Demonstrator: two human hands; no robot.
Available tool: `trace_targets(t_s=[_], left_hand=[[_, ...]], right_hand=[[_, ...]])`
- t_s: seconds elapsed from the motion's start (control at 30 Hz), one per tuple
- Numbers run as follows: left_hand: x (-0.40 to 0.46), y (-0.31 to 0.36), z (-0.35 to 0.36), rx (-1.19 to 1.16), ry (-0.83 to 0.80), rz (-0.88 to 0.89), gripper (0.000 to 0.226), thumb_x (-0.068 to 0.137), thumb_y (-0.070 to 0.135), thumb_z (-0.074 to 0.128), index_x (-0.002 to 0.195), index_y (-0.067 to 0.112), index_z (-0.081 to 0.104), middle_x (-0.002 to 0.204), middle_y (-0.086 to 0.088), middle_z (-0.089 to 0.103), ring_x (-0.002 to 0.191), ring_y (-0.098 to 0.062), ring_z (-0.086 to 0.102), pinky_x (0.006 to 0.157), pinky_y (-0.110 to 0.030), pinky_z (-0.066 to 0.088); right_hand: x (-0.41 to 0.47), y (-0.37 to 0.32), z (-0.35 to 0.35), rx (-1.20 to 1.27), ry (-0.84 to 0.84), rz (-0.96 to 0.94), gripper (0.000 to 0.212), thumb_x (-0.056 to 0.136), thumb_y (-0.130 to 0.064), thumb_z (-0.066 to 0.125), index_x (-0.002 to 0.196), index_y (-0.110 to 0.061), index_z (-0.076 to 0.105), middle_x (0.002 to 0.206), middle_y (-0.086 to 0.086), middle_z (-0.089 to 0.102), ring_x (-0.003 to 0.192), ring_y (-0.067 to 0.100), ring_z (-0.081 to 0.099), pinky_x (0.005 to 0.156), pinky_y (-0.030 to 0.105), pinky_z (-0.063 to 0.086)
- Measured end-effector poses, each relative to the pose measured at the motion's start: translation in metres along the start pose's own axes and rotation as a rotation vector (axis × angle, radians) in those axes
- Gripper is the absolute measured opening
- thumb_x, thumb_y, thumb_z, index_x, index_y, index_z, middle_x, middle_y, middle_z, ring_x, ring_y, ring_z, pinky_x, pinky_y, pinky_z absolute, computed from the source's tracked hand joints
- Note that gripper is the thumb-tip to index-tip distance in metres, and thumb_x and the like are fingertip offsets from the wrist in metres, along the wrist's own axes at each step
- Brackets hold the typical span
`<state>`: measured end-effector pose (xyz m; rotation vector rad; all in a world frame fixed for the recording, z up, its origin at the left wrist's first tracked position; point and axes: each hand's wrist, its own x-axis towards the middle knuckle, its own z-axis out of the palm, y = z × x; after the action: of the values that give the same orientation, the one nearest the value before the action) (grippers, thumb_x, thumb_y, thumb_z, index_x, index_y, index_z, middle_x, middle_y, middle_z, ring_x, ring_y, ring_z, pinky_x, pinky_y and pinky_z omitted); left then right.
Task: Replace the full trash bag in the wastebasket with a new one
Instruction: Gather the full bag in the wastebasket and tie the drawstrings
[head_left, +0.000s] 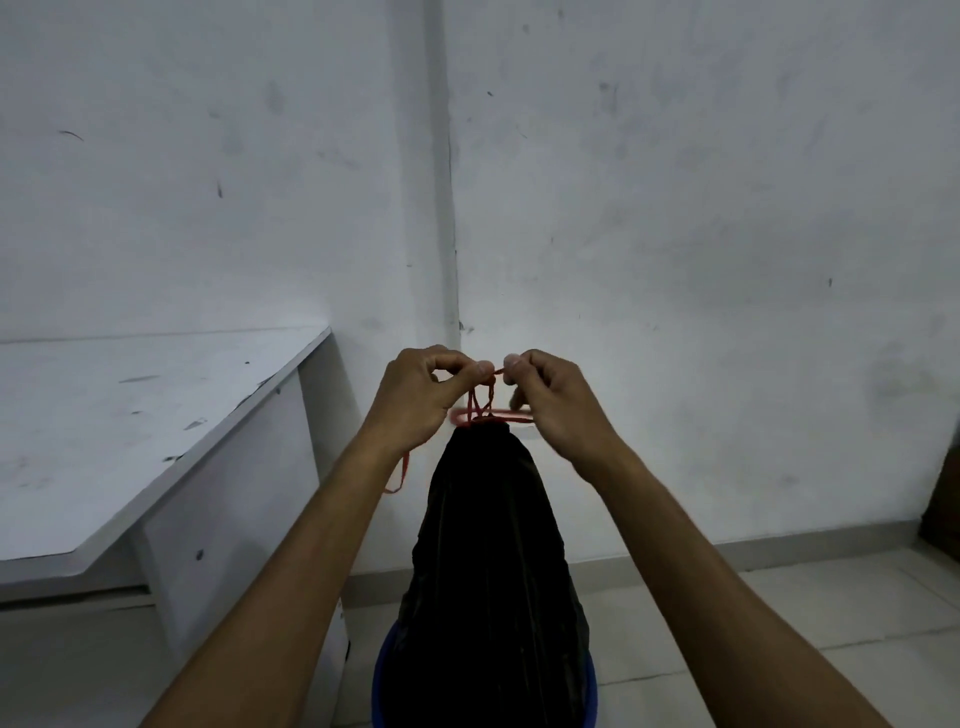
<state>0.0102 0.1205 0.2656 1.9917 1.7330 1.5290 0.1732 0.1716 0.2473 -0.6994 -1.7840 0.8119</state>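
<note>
Against a scuffed white wall (675, 208), the left hand (415, 400) and right hand (556, 400) pinch the red drawstring (480, 402), knotting the full black plastic bag (488, 545) standing in the blue wastebasket (593, 696); next, cinch tight and lift.

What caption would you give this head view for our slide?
Both hands, left hand and right hand, tie the red drawstring of a black trash bag standing in a blue wastebasket.

bare office-like room, scuffed white walls (675, 182), plain white desk (130, 441), tiled floor (727, 623)
</note>
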Motion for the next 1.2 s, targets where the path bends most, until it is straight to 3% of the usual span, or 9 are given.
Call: trace_targets(t_s=[0.07,0.2,0.33,0.43,0.5,0.6,0.73,1.0,1.2], left_hand=[[0.003,-0.002,-0.002,0.092,-0.018,0.052,0.029,0.087,0.053,0.063,0.087,0.030,0.080,0.093,0.015,0.070,0.086,-0.004,0.062,0.077,-0.021,0.044],[0.002,-0.007,-0.006,0.169,-0.009,0.041,0.031,0.085,0.059,0.060,0.079,0.034,0.077,0.076,0.022,0.065,0.071,0.001,0.060,0.071,-0.020,0.042],[-0.009,-0.020,-0.006,0.092,-0.010,-0.048,0.042,0.088,0.059,0.057,0.064,0.027,0.071,0.049,0.004,0.054,0.047,-0.007,0.045,0.060,-0.023,0.041],[-0.015,-0.034,-0.008,0.046,-0.011,-0.116,0.043,0.089,0.055,0.059,0.062,0.024,0.069,0.043,0.005,0.045,0.047,-0.008,0.041,0.058,-0.024,0.038],[-0.020,-0.047,-0.012,0.046,0.017,-0.150,0.044,0.089,0.054,0.059,0.062,0.021,0.070,0.047,0.001,0.048,0.047,-0.007,0.041,0.057,-0.025,0.037],[-0.030,-0.070,-0.024,0.098,0.048,-0.211,0.041,0.090,0.049,0.060,0.067,0.017,0.073,0.066,-0.003,0.065,0.062,-0.008,0.054,0.061,-0.021,0.040],[-0.031,-0.083,-0.027,0.144,0.065,-0.229,0.038,0.091,0.046,0.061,0.070,0.018,0.074,0.082,-0.011,0.072,0.082,-0.022,0.064,0.068,-0.020,0.043],[-0.015,-0.070,-0.034,0.070,0.066,-0.202,0.032,0.091,0.044,0.063,0.082,0.018,0.079,0.086,0.010,0.068,0.082,0.009,0.054,0.071,-0.011,0.036],[-0.010,-0.044,-0.027,-0.121,0.017,-0.231,0.032,0.094,0.043,0.059,0.083,0.019,0.076,0.087,0.023,0.067,0.084,0.020,0.056,0.078,-0.007,0.034]], right_hand=[[0.004,-0.009,-0.011,-0.026,-0.008,0.001,0.036,0.102,-0.037,0.052,0.074,-0.016,0.061,0.065,0.002,0.055,0.057,0.013,0.051,0.058,0.032,0.048],[0.006,-0.010,-0.026,0.168,-0.100,0.179,0.039,0.103,-0.037,0.051,0.071,-0.013,0.051,0.059,-0.003,0.035,0.048,0.012,0.038,0.047,0.026,0.039],[0.006,0.006,-0.036,0.469,-0.028,0.333,0.040,0.105,-0.031,0.046,0.069,-0.016,0.056,0.074,0.002,0.066,0.081,0.020,0.067,0.076,0.032,0.048],[0.005,0.016,-0.041,0.784,0.030,0.455,0.035,0.104,-0.029,0.049,0.072,-0.016,0.046,0.058,-0.003,0.040,0.047,0.011,0.043,0.058,0.025,0.050],[0.002,0.027,-0.047,0.706,0.039,0.513,0.034,0.104,-0.030,0.051,0.073,-0.017,0.044,0.060,-0.005,0.028,0.041,0.007,0.022,0.037,0.018,0.026],[-0.003,0.052,-0.057,0.545,0.075,0.586,0.034,0.102,-0.027,0.054,0.072,-0.017,0.045,0.055,-0.006,0.027,0.040,0.006,0.019,0.036,0.019,0.016],[-0.006,0.075,-0.051,0.525,0.149,0.600,0.028,0.102,-0.025,0.055,0.077,-0.012,0.051,0.055,-0.005,0.025,0.038,0.006,0.020,0.035,0.019,0.018],[0.000,0.080,-0.048,0.117,0.105,0.387,0.036,0.102,-0.039,0.052,0.083,-0.010,0.061,0.061,0.002,0.026,0.051,0.014,0.022,0.048,0.028,0.023],[-0.007,0.074,-0.027,-0.498,0.116,0.085,0.024,0.101,-0.040,0.051,0.099,-0.021,0.067,0.092,-0.005,0.065,0.090,0.016,0.059,0.080,0.033,0.045]])
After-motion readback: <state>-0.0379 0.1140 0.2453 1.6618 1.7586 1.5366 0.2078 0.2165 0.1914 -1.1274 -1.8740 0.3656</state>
